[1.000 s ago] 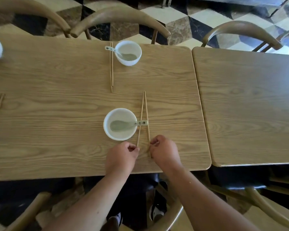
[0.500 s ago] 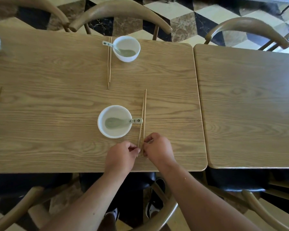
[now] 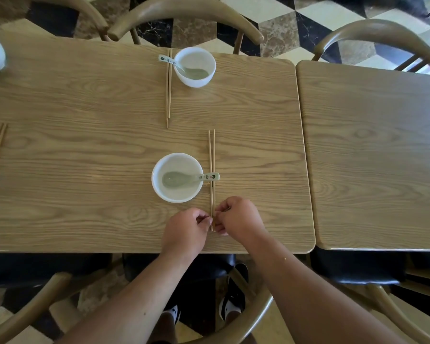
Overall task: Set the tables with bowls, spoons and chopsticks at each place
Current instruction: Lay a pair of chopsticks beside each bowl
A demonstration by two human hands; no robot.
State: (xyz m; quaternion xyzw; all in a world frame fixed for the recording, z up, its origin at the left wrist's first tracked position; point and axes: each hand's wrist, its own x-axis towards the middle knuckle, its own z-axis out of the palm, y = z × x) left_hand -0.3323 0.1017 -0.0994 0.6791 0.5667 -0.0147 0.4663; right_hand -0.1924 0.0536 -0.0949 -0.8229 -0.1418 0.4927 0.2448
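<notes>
Head view: the left hand (image 3: 184, 232) and right hand (image 3: 238, 217) pinch the near ends of the near chopsticks (image 3: 211, 155), which lie side by side on the desk (image 3: 85, 145) just right of the near bowl (image 3: 177, 177). Its spoon (image 3: 184, 179) handle crosses them. A far bowl (image 3: 194, 67) with chopsticks (image 3: 169, 90) sits opposite; chairs (image 3: 184, 11) ring the desk.

Near white bowl (image 3: 177, 177) stands on the wooden table (image 3: 85, 150), a green spoon (image 3: 184, 179) lying in it, handle projecting right over the rim. Just right of that bowl lies a pair of chopsticks (image 3: 211, 167), parallel, passing under the handle. Left hand (image 3: 185, 230) and right hand (image 3: 238, 217) pinch their near ends.
</notes>
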